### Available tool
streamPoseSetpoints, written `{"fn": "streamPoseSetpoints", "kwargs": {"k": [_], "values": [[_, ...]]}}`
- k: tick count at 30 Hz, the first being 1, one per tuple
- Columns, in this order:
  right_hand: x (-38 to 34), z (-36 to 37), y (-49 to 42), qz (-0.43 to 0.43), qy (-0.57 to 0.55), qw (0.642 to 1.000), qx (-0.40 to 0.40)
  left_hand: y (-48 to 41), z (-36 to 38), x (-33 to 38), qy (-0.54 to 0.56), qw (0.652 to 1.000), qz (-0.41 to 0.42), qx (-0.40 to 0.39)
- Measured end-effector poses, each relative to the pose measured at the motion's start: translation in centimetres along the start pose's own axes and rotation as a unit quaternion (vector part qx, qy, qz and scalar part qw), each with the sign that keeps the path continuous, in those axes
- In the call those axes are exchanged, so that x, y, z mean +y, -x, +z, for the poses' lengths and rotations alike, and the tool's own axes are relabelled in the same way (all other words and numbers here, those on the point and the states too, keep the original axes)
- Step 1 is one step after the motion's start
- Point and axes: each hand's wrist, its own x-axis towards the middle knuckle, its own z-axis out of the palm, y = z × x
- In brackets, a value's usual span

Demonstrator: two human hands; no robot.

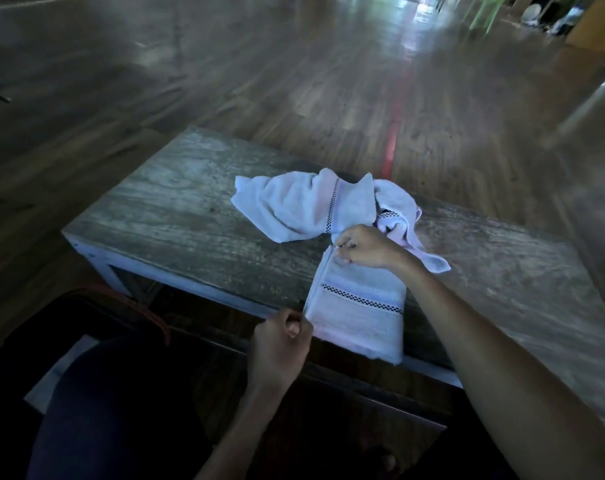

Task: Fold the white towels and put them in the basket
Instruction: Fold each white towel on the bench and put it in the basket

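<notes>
A folded white towel (358, 317) with a black checkered stripe lies on the wooden table (176, 220), hanging a little over its near edge. My left hand (282, 344) pinches the towel's near left corner at the table edge. My right hand (367, 247) pinches its far left corner. Behind my right hand lies a crumpled heap of white towels (304, 206) with the same stripe. No basket is in view.
Wooden floor with a red line (393, 133) stretches beyond the table. A dark bag or chair with a red strap (145, 310) sits below the table's near left corner. My dark-clothed knee (121, 393) is at bottom left.
</notes>
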Motion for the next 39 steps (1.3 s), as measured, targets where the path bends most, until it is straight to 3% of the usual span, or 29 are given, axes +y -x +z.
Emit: {"fn": "streamPoseSetpoints", "kwargs": {"k": [5,11,21,29,34,39], "values": [[-0.4,0.2,-0.2,-0.006,0.037,0.999,0.010,0.0,0.6,-0.6,0.045,0.998,-0.037,0.000],[0.0,0.3,-0.1,-0.001,0.121,0.992,-0.039,0.9,1.8,0.3,0.170,0.982,-0.086,0.014],[1.7,-1.6,4.4,0.024,0.010,1.000,0.012,-0.3,1.4,1.7,0.114,0.990,0.012,0.080],[8.4,-4.1,12.7,0.115,-0.115,0.984,0.068,-6.4,3.5,5.6,-0.002,0.976,0.188,-0.109],[13.3,-3.9,16.4,0.188,-0.147,0.968,0.075,-7.2,8.3,7.4,-0.037,0.954,0.194,-0.226],[16.0,-3.3,18.0,0.171,-0.099,0.970,0.143,-6.8,11.0,7.8,-0.094,0.943,0.245,-0.204]]}}
